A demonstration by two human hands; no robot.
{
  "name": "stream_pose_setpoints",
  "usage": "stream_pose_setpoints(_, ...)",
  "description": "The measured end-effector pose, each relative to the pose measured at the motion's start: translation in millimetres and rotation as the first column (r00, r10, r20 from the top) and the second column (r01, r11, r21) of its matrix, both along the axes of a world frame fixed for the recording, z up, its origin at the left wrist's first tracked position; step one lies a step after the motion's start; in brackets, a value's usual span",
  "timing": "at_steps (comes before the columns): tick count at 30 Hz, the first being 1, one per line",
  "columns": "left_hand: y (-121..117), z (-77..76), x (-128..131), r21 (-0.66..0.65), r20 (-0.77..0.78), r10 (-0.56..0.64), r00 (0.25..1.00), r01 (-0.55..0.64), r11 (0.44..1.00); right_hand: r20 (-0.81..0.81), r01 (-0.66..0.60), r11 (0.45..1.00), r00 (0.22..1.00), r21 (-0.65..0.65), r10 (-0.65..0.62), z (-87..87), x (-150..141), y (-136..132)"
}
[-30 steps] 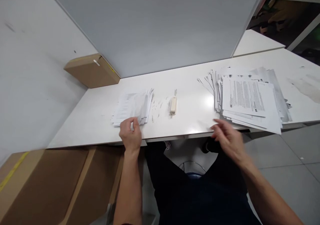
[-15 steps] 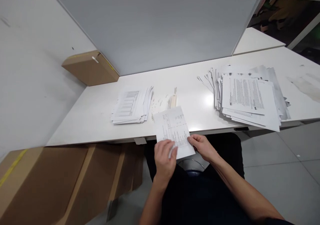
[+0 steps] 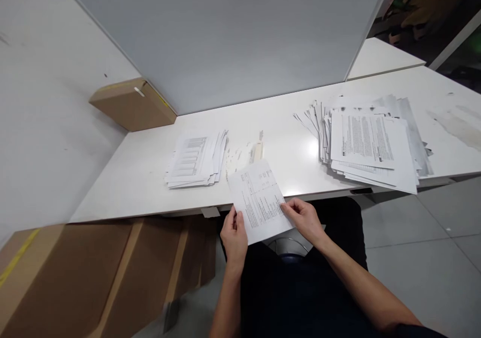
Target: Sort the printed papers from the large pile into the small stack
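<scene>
I hold a printed sheet of paper (image 3: 258, 200) in front of me over the near edge of the white table (image 3: 135, 178). My left hand (image 3: 233, 233) grips its lower left edge and my right hand (image 3: 303, 219) pinches its right edge. Behind the sheet, a cream stapler (image 3: 257, 151) lies on the table, partly hidden by the paper. A small pile of printed sheets (image 3: 195, 158) lies to the left of it. A large, loosely fanned stack of printed sheets (image 3: 370, 142) lies on the right.
A grey partition panel (image 3: 233, 37) stands along the table's back edge. A flat cardboard box (image 3: 131, 103) leans at the back left corner. Large cardboard boxes (image 3: 93, 273) stand on the floor under the table at left. A second table (image 3: 379, 57) is behind the partition at right.
My hands left the small pile and the large stack and came together at the table's near edge, holding one sheet. My left hand slid to the sheet's left edge.
</scene>
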State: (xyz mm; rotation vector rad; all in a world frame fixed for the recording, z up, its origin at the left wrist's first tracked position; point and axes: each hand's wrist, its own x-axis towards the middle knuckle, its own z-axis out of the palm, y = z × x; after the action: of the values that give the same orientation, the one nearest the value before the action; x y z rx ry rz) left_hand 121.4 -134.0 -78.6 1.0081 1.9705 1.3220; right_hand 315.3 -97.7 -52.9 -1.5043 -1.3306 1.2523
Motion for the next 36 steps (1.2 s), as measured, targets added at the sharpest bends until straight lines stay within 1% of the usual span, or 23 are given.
stream_pose_setpoints(2, -3, 2.4, 2, 0.006, -0.095, -0.035, 0.995, 0.036, 0.999, 0.012, 0.006, 1.000, 1.000, 0.005, -0.006, -0.1, -1, -1)
stream_pose_setpoints(3, -3, 3.7, 3, 0.008, -0.093, -0.044, 0.995, 0.045, 0.999, 0.012, 0.008, 1.000, 1.000, 0.003, -0.008, -0.1, -1, -1)
stream_pose_setpoints(5, -4, 6.7, 5, 0.028, -0.001, -0.020, 1.000, 0.020, 0.999, -0.005, 0.006, 1.000, 1.000, -0.007, -0.006, 0.4, 0, -1)
stream_pose_setpoints(7, -3, 11.2, 4, 0.044, 0.154, 0.038, 0.987, -0.046, 0.998, -0.041, -0.018, 0.999, 0.999, -0.033, 0.016, 0.8, 3, 0)
stream_pose_setpoints(8, -1, 14.0, 3, 0.046, 0.239, 0.065, 0.969, -0.078, 0.996, -0.062, -0.039, 0.998, 0.997, -0.048, 0.036, 0.6, 5, 1)
stream_pose_setpoints(10, 2, 20.7, 0, 0.046, 0.413, 0.081, 0.907, -0.110, 0.993, -0.096, -0.089, 0.993, 0.992, -0.071, 0.082, -1.4, 9, 2)
stream_pose_setpoints(13, 6, 31.0, -2, 0.061, 0.648, 0.018, 0.761, -0.076, 0.995, -0.127, -0.129, 0.987, 0.985, -0.096, 0.117, -8.2, 14, 3)
stream_pose_setpoints(14, 7, 33.8, -1, 0.065, 0.699, -0.001, 0.715, -0.062, 0.996, -0.137, -0.132, 0.986, 0.984, -0.102, 0.118, -10.7, 16, 2)
stream_pose_setpoints(16, 8, 37.7, 2, 0.063, 0.756, -0.021, 0.654, -0.041, 0.997, -0.155, -0.128, 0.986, 0.982, -0.107, 0.111, -14.9, 17, 1)
stream_pose_setpoints(19, 10, 39.6, 8, 0.076, 0.797, -0.056, 0.601, -0.008, 0.997, -0.206, -0.117, 0.985, 0.974, -0.127, 0.089, -16.6, 16, -1)
stream_pose_setpoints(21, 11, 40.0, 13, 0.098, 0.818, -0.089, 0.569, 0.015, 0.995, -0.282, -0.118, 0.976, 0.957, -0.181, 0.064, -15.1, 14, -2)
stream_pose_setpoints(25, 13, 43.7, 21, 0.119, 0.844, -0.125, 0.521, 0.045, 0.992, -0.444, -0.117, 0.945, 0.895, -0.306, -0.033, -12.4, 7, -2)
stream_pose_setpoints(28, 15, 47.5, 25, 0.138, 0.862, -0.147, 0.485, 0.055, 0.989, -0.519, -0.114, 0.933, 0.851, -0.342, -0.086, -13.4, 3, -3)
stream_pose_setpoints(30, 16, 49.2, 29, 0.141, 0.860, -0.155, 0.487, 0.067, 0.988, -0.549, -0.122, 0.927, 0.829, -0.355, -0.101, -14.4, 1, -5)
stream_pose_setpoints(33, 17, 50.3, 31, 0.124, 0.838, -0.151, 0.524, 0.086, 0.989, -0.570, -0.135, 0.920, 0.814, -0.369, -0.109, -14.6, -1, -6)
stream_pose_setpoints(35, 18, 50.6, 30, 0.123, 0.829, -0.156, 0.538, 0.098, 0.988, -0.560, -0.135, 0.924, 0.823, -0.358, -0.096, -14.0, -1, -6)
stream_pose_setpoints(36, 19, 50.6, 29, 0.125, 0.827, -0.161, 0.539, 0.103, 0.987, -0.538, -0.127, 0.932, 0.839, -0.340, -0.081, -13.6, 0, -6)
